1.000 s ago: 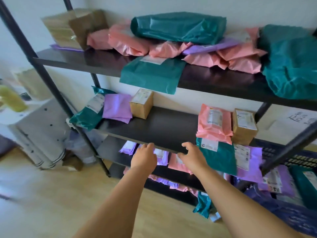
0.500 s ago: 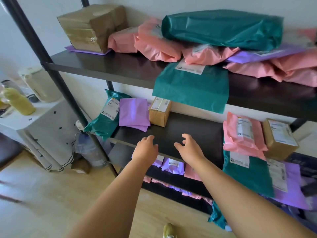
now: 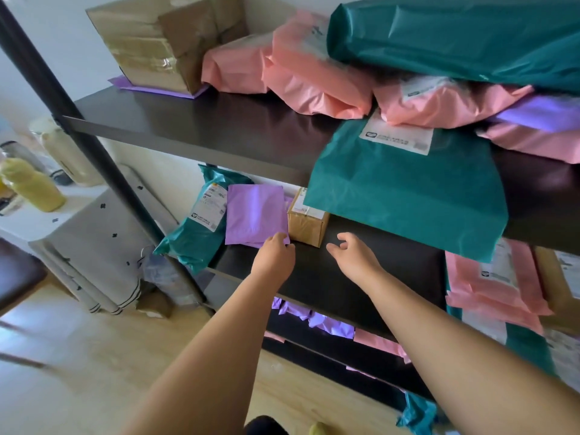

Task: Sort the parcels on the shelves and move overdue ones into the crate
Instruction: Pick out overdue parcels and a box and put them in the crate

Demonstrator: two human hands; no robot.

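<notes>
The purple bag (image 3: 255, 215) is found on the middle shelf (image 3: 361, 277), toward its left end, at about 11 o'clock from the left hand (image 3: 276, 257). It is laid flat, and its longer side is pointed from 6 to 12 o'clock, front to back on the shelf. No label is seen on its top, so it is guessed to be face down. A green bag (image 3: 201, 227) with a white label is leaned just beside it at 9 o'clock, and a small brown box (image 3: 306, 226) is set just beside it at 3 o'clock. The near right corner of the purple bag is touched by the left hand's bent fingers (image 3: 281, 241); whether the corner is pinched cannot be told. Nothing is held by the right hand (image 3: 354, 259), at 4 o'clock from the box: its fingers are spread and loosely curled above the dark shelf. The purple bag is judged to be light, thin and soft, and its shiny plastic is likely slippery. It is best pinched at the near edge or corner and slid out, and it may flop when lifted. The crate is not seen.
</notes>
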